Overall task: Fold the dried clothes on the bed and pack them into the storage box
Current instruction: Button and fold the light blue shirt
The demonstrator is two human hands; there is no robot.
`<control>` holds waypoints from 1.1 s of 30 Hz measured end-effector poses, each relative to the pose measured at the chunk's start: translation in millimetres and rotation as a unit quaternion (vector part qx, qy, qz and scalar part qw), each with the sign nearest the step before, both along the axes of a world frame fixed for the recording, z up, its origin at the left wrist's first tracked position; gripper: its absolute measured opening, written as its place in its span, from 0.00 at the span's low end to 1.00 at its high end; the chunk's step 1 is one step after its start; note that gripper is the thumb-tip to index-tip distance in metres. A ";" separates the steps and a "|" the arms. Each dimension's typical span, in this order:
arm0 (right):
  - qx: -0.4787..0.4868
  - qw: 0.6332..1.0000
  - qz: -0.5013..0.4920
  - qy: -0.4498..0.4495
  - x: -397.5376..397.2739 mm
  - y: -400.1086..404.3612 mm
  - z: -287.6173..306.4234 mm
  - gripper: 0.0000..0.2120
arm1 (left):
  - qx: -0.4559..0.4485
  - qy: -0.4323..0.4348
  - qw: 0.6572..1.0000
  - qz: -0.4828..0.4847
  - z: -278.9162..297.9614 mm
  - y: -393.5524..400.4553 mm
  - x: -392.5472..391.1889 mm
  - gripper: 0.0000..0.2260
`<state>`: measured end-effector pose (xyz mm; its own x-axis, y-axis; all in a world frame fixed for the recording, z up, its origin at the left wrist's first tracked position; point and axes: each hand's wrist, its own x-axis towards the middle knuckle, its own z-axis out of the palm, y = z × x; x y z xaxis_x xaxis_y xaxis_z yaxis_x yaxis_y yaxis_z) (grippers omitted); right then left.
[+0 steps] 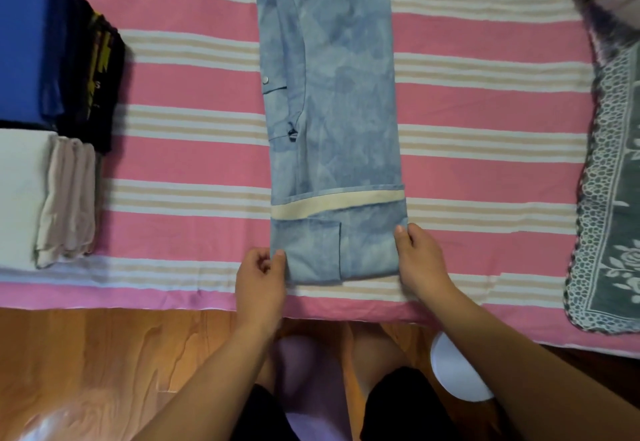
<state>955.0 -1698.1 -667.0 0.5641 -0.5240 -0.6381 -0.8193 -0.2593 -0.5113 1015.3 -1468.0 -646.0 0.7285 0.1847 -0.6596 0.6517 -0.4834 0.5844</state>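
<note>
From the head camera, a long strip of folded blue denim clothing point(332, 111) lies lengthwise down the middle of the bed point(485, 170), which is covered by a pink sheet with cream and white stripes. The near end of the denim is turned back on itself, showing a pale band across the fold.

The left hand point(259, 281) sits at the near left corner of the folded end, its grip closed to a pinch, thumb and fingers curled onto the edge of the cloth. The right hand point(419, 260) is at the near right corner, thumb on top of the fabric and fingers curled around its side edge, holding it.

To the left on the bed lies a stack of folded clothes: a blue piece point(27, 49), a black one with yellow print point(100, 73), and white and beige pieces point(65, 198) nearer. On the right edge of the bed lies a grey-green flowered blanket point(613, 180). Below the bed edge is wooden floor point(104, 364), with a white round object point(457, 371) beside the person's knees.
</note>
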 end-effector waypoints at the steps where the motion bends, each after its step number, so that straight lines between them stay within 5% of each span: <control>1: -0.010 1.000 0.001 0.012 0.9 1.3 -0.4 0.16 | 0.020 -0.004 1.000 0.008 -4.5 -0.6 1.6 0.07; 4: -0.078 0.997 0.005 0.020 2.6 2.3 7.0 0.12 | 0.122 -0.115 0.981 -0.099 -2.2 1.8 4.9 0.08; 5: -0.130 0.991 0.024 -0.003 1.3 1.7 12.5 0.09 | 0.162 -0.196 0.944 -0.210 -2.4 5.1 3.2 0.12; 7: -0.262 0.948 0.158 -0.086 0.0 2.2 21.9 0.15 | 0.166 -0.329 0.816 -0.446 -2.9 7.2 1.1 0.20; 9: -0.322 0.849 0.376 -0.187 2.6 -0.2 20.0 0.24 | 0.144 -0.367 0.693 -0.604 -7.8 5.5 14.0 0.26; 11: -0.320 0.757 0.534 -0.201 12.4 -11.0 9.8 0.29 | 0.138 -0.373 0.616 -0.680 -23.3 8.0 36.1 0.27; 14: -0.305 0.715 0.620 -0.105 29.1 -39.5 -14.8 0.33 | 0.143 -0.352 0.543 -0.749 -57.1 22.1 77.0 0.28; 17: -0.282 0.709 0.644 -0.054 38.1 -53.3 -29.5 0.34 | 0.156 -0.312 0.521 -0.779 -76.8 30.8 98.8 0.28; 22: -0.276 0.710 0.643 -0.075 34.8 -47.8 -5.9 0.39 | 0.143 -0.302 0.542 -0.771 -43.6 30.3 87.1 0.34; 27: -0.234 0.652 0.717 -0.076 18.4 -69.2 5.2 0.51 | 0.114 -0.341 0.494 -0.792 -28.8 64.5 57.1 0.42; 33: -0.240 0.626 0.738 -0.077 38.0 -88.9 -6.1 0.55 | 0.147 -0.312 0.500 -0.794 -51.0 60.9 82.3 0.45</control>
<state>992.9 -1787.0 -673.1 0.6947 0.5307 -0.4856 0.5441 -0.8292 -0.1279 1097.6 -1407.1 -697.1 0.1568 -0.9319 -0.3272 -0.9561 -0.2263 0.1861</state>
